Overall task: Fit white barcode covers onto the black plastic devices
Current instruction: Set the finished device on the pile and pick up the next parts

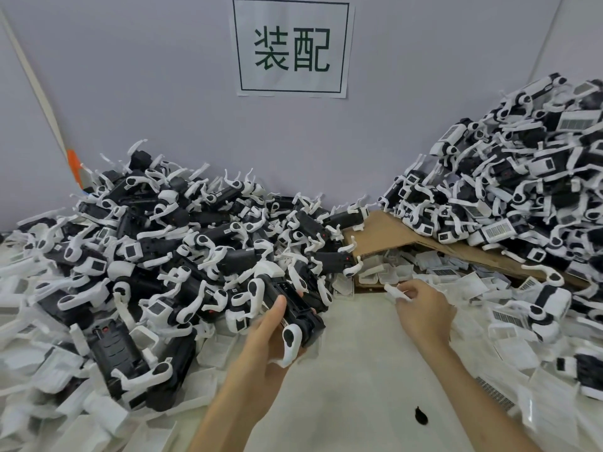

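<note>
Fingers (415, 292) pinch cover (394, 291) — white tabletop (359, 370), lilac wall (163, 93).

The left hand (270, 334) and the right hand (421, 308) are bare. Behind each grip, the left forearm (228, 406) and the right forearm (463, 386) are bare too. Both are slim and smooth, all the way to the lower edge of the view.
</note>
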A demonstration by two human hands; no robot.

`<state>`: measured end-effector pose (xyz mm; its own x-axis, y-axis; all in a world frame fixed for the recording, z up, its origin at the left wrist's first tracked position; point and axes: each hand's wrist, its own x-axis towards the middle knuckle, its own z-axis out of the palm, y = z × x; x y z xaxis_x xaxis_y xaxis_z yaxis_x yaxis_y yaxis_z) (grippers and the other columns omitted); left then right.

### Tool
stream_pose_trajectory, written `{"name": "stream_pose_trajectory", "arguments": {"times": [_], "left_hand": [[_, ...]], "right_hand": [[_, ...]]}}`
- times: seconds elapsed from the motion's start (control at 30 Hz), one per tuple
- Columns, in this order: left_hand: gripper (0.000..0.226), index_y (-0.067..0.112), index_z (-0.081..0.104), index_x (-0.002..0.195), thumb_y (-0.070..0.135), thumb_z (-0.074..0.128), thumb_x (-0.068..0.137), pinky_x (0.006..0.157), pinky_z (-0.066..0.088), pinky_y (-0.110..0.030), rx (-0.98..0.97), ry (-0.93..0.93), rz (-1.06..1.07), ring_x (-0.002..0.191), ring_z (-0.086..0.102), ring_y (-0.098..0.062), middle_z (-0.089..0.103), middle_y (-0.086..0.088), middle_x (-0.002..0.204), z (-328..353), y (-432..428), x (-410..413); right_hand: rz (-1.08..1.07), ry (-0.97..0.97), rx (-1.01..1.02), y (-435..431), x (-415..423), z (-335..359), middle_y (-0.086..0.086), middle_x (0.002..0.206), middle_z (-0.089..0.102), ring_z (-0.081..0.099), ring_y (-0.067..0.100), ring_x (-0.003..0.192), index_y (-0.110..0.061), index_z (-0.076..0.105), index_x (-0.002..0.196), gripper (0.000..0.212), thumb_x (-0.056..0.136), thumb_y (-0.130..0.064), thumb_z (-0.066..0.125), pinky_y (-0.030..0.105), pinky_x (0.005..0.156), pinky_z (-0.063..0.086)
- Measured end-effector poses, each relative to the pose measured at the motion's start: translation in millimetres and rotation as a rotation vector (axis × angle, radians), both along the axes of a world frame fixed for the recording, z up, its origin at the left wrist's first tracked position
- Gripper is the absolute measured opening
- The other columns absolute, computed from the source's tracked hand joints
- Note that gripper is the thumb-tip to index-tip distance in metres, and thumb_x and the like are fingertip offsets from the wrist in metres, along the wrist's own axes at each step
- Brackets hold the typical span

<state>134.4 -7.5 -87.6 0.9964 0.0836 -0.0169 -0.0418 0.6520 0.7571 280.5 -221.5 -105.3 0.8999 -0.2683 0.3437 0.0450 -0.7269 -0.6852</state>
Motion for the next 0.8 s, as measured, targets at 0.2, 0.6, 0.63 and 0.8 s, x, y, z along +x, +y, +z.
{"name": "stream_pose_trajectory", "arguments": {"times": [0.2,0.6,0.63,0.8], "left_hand": [[0.059,0.011,0.067,0.124,0.044,0.07,0.074,0.074,0.058,-0.023,0.098,0.02,0.057,0.099,0.073,-0.014,0.074,-0.006,0.116,4,-5,-2],[0.054,0.017,0.078,0.099,0.062,0.061,0.075,0.082,0.045,-0.038,0.358,0.01,0.114,0.086,0.061,-0.024,0.071,-0.011,0.095,-6,-16,6],[0.051,0.016,0.078,0.101,0.058,0.061,0.078,0.082,0.047,-0.038,0.363,0.009,0.084,0.086,0.065,-0.023,0.074,-0.01,0.097,-6,-16,6],[0.047,0.009,0.073,0.113,0.045,0.073,0.081,0.085,0.043,-0.045,0.329,0.047,0.013,0.092,0.064,-0.031,0.069,-0.025,0.115,-5,-18,4]], "right_hand": [[0.458,-0.146,0.459,23,-56,-1,-0.018,0.092,0.072,0.063,-0.002,0.094,-0.035,0.074,0.088,0.033,0.092,-0.003,0.065,0.011,0.078,0.046],[0.832,-0.175,0.829,42,-92,15,0.001,0.096,0.066,0.064,0.014,0.095,-0.024,0.066,0.11,0.041,0.072,-0.01,0.07,0.017,0.08,0.05],[0.842,-0.179,0.865,43,-93,15,0.004,0.101,0.067,0.065,0.015,0.101,-0.021,0.064,0.113,0.045,0.072,-0.008,0.074,0.019,0.082,0.052],[0.786,-0.148,0.935,48,-96,15,0.013,0.111,0.069,0.068,0.023,0.107,-0.015,0.064,0.113,0.05,0.07,-0.012,0.088,0.032,0.09,0.056]]}}
